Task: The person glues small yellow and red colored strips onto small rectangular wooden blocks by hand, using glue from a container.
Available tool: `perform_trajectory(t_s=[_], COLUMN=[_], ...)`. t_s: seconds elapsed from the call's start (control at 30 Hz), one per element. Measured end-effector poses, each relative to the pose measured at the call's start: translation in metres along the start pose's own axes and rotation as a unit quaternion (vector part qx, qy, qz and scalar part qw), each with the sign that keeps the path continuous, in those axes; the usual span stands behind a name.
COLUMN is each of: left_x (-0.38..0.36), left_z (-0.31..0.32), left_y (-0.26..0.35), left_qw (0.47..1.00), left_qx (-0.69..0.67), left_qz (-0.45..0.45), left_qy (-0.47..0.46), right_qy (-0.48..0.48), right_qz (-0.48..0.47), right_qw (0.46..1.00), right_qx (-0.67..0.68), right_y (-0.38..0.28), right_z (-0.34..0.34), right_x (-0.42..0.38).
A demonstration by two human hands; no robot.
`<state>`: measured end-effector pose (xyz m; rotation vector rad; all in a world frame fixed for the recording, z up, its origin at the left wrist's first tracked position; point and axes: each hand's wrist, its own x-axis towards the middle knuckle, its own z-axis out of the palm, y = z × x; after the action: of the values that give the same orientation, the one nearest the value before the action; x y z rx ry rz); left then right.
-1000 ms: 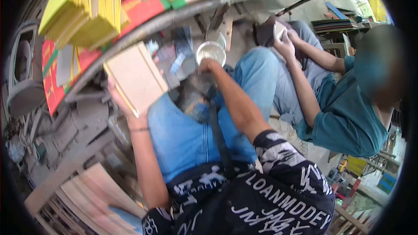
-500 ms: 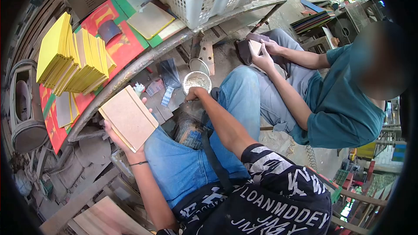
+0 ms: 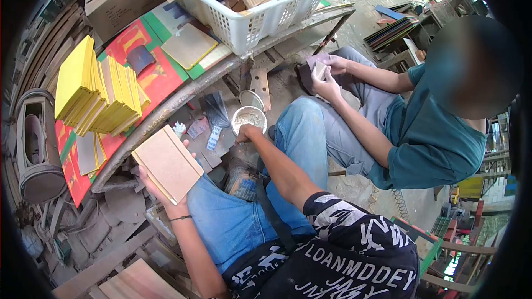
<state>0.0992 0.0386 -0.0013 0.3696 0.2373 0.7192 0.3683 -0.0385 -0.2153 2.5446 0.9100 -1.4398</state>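
A flat brown fibreboard panel (image 3: pixel 169 165) lies across my left hand (image 3: pixel 180 210), above my left thigh. My fingers show at its far edge, and a thin second layer shows along its near side. My right hand (image 3: pixel 249 134) reaches down to the near rim of a white bucket (image 3: pixel 235 117) holding whitish paste. Its fingers are curled together, and what they hold is hidden. A round lid (image 3: pixel 252 99) leans behind the bucket.
Stacks of yellow-edged panels (image 3: pixel 102 95) stand on the red and green table (image 3: pixel 160 72), near a white plastic basket (image 3: pixel 244 27). At the right, a seated person in a teal shirt (image 3: pixel 438 144) handles a small block (image 3: pixel 320 70). Packets (image 3: pixel 213 137) lie on the floor.
The view has shifted slightly, so the table and stacks sit lower. My hands keep their places at panel and bucket. The other person's hands have shifted around the block.
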Motion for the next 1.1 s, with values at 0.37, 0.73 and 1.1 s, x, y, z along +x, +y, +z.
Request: perform_trajectory(t_s=[0.37,0.73,1.1], left_x=[-0.003,-0.008,0.028], left_z=[0.001,0.002,0.009], left_y=[0.002,0.002,-0.069], left_qw=[0.999,0.994,0.995], left_qx=[0.018,0.099,-0.008], left_qz=[0.013,0.041,-0.07], left_qy=[-0.033,0.0,0.068], right_qy=[0.104,0.24,0.222], right_qz=[-0.087,-0.162,-0.255], right_qw=[0.987,0.948,0.835], right_qx=[-0.083,0.133,0.435], right_y=[-0.015,0.033,0.015], right_z=[-0.013,-0.038,-0.025], right_x=[-0.031,-0.085,-0.128])
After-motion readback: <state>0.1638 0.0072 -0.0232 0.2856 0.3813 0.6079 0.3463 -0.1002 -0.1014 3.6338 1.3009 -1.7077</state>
